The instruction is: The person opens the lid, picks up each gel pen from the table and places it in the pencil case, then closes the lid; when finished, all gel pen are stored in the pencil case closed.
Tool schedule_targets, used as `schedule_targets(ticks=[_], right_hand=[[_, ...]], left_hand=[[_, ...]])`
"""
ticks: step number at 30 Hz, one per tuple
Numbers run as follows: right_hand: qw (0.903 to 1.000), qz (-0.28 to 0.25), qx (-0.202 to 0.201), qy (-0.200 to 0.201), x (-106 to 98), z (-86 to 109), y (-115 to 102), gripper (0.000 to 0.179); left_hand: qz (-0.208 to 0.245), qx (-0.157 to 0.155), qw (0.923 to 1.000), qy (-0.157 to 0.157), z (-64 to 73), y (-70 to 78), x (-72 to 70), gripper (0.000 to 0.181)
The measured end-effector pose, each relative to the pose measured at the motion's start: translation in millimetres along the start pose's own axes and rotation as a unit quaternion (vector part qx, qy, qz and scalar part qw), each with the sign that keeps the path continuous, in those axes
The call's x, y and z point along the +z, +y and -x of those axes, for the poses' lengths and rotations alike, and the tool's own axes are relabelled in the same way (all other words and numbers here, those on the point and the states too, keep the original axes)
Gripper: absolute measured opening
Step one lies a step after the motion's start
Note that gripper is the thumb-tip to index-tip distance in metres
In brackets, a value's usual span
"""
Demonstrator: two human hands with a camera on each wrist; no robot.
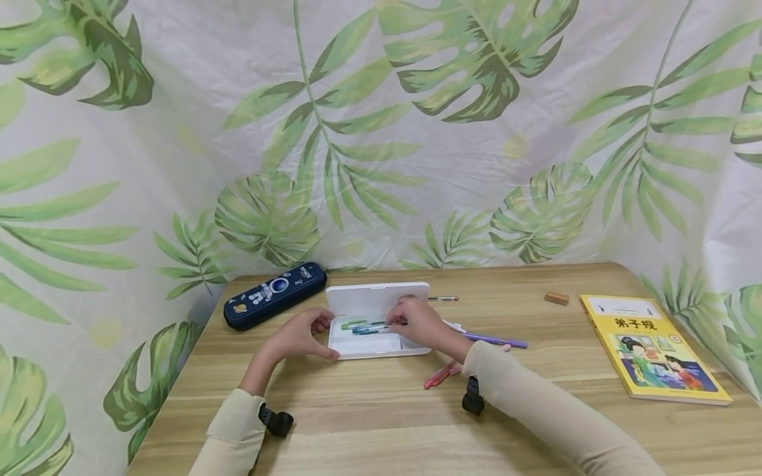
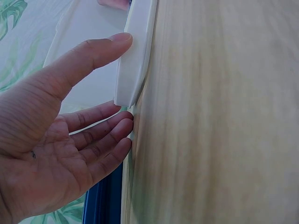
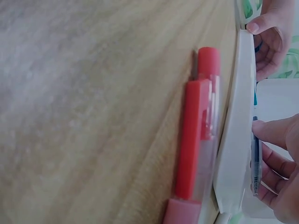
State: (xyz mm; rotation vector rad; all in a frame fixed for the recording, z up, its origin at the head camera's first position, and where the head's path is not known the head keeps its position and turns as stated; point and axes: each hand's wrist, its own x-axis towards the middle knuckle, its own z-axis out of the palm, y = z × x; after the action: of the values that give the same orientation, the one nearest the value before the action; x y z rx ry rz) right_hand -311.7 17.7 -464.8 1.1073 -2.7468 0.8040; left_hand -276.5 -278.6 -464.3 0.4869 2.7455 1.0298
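Observation:
A white pencil case [image 1: 364,346] lies on the table with its lid raised at the back. My left hand [image 1: 300,336] is at its left end, thumb on the front wall and fingers around the corner; in the left wrist view the forefinger's tip meets that corner [image 2: 122,95]. Over the case's right half, my right hand [image 1: 417,324] pinches a clear-barrelled pen with a dark core [image 3: 256,161] between thumb and fingers. Inside the case lie a green pen [image 1: 352,325] and a teal pen [image 1: 364,330], partly overlapping. The palm hides the case's right end.
A navy astronaut pencil case [image 1: 276,295] stands back left. Right of the white case are a purple pen [image 1: 500,341], a red pen [image 1: 439,376] and an orange-tipped pen [image 1: 443,299]. Farther right are a small brown block [image 1: 556,299] and a yellow book [image 1: 649,350].

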Motion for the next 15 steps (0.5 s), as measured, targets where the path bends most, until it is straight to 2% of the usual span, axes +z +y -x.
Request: schedule_targets(ticks=[7, 15], right_hand=[[0.9997, 0.019, -0.011, 0.011, 5, -2.0, -1, 0.004], [0.9999, 0.01, 0.006, 0.009, 11, -5.1, -3, 0.005]], left_hand=[[-0.001, 0.002, 1.0, 0.002, -0.5, -1.5, 0.4, 0.08], [0.0, 0.003, 1.0, 0.001, 0.2, -0.2, -0.1, 0.079]])
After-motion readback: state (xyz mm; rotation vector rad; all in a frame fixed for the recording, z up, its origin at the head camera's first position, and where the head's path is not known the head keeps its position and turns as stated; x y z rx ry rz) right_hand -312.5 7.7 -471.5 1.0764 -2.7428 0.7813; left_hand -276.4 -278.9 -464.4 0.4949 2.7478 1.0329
